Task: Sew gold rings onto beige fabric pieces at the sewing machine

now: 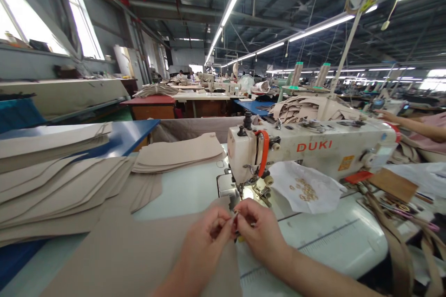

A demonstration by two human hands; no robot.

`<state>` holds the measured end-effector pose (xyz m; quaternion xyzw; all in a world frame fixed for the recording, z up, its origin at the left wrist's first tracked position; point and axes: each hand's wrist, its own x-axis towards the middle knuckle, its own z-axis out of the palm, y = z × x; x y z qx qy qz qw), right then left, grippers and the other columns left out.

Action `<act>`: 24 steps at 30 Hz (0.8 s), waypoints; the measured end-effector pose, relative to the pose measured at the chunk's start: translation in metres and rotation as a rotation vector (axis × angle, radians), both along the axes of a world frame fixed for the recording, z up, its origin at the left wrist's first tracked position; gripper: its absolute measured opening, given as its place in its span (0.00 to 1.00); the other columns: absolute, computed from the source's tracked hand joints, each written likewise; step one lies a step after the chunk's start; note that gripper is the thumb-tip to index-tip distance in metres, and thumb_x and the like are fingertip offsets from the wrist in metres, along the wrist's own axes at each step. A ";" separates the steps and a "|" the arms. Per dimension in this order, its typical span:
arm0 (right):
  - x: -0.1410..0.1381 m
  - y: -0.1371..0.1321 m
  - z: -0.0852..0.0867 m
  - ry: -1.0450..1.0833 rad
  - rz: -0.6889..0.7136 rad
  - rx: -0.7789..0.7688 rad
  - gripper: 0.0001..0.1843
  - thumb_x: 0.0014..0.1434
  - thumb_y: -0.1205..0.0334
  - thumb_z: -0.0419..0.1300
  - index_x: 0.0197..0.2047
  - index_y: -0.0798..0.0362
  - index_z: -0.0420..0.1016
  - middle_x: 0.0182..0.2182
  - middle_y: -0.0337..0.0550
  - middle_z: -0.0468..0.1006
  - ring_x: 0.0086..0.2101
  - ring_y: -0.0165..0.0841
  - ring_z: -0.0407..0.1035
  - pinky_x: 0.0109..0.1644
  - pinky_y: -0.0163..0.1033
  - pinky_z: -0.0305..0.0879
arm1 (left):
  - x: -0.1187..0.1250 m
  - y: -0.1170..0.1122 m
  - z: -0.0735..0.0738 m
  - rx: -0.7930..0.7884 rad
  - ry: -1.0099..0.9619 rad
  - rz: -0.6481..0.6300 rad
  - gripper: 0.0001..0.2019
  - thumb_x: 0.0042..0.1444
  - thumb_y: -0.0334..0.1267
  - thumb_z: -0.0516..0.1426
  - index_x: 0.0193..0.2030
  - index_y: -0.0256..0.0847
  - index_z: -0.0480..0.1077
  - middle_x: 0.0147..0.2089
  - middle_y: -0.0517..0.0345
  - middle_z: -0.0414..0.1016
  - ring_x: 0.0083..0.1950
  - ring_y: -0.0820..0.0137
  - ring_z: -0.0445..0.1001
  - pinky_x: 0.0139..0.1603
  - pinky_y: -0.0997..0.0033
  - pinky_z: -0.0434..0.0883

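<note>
My left hand (208, 236) and my right hand (259, 232) meet fingertip to fingertip just in front of the needle of a white DUKI sewing machine (313, 148). Both pinch a small metal piece (235, 217) between them; it is too small to name. Under my hands lies a large beige fabric panel (139, 255) on the pale machine table (188, 190). A white sheet carrying several small metal rings (304, 189) rests beside the needle, to the right of my right hand.
Stacks of beige cut panels (59, 181) cover the left, on a blue table (128, 132); another stack (179, 152) lies behind. Brown straps (397, 241) hang at the right. Another person's arm (407, 123) reaches in at far right. More workstations stretch behind.
</note>
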<state>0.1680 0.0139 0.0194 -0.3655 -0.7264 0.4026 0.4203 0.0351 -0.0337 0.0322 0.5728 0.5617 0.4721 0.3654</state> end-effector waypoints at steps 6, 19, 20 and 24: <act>0.010 0.001 0.010 -0.087 0.198 -0.027 0.10 0.53 0.69 0.52 0.38 0.52 0.70 0.25 0.35 0.73 0.26 0.27 0.67 0.30 0.30 0.60 | -0.005 0.008 -0.001 -0.095 -0.147 -0.028 0.07 0.51 0.42 0.55 0.28 0.41 0.66 0.23 0.62 0.73 0.27 0.70 0.73 0.30 0.73 0.68; 0.008 0.032 0.010 0.205 0.354 -0.595 0.15 0.38 0.55 0.70 0.24 0.55 0.72 0.19 0.35 0.73 0.22 0.27 0.67 0.32 0.34 0.64 | -0.014 0.016 0.001 -0.286 -0.428 -0.054 0.19 0.43 0.54 0.61 0.28 0.38 0.65 0.23 0.58 0.76 0.21 0.72 0.74 0.23 0.77 0.66; 0.007 0.033 0.009 0.215 0.353 -0.618 0.16 0.37 0.54 0.71 0.25 0.55 0.72 0.19 0.35 0.74 0.22 0.27 0.67 0.32 0.34 0.64 | -0.015 0.017 0.001 -0.300 -0.467 -0.023 0.20 0.44 0.55 0.60 0.29 0.38 0.66 0.23 0.58 0.76 0.22 0.72 0.74 0.23 0.77 0.66; 0.005 0.034 0.007 0.274 0.300 -0.655 0.19 0.34 0.52 0.72 0.23 0.55 0.72 0.19 0.33 0.73 0.21 0.26 0.67 0.31 0.34 0.65 | -0.017 0.019 0.004 -0.368 -0.553 0.026 0.19 0.41 0.49 0.65 0.34 0.37 0.69 0.25 0.59 0.76 0.24 0.74 0.73 0.26 0.78 0.67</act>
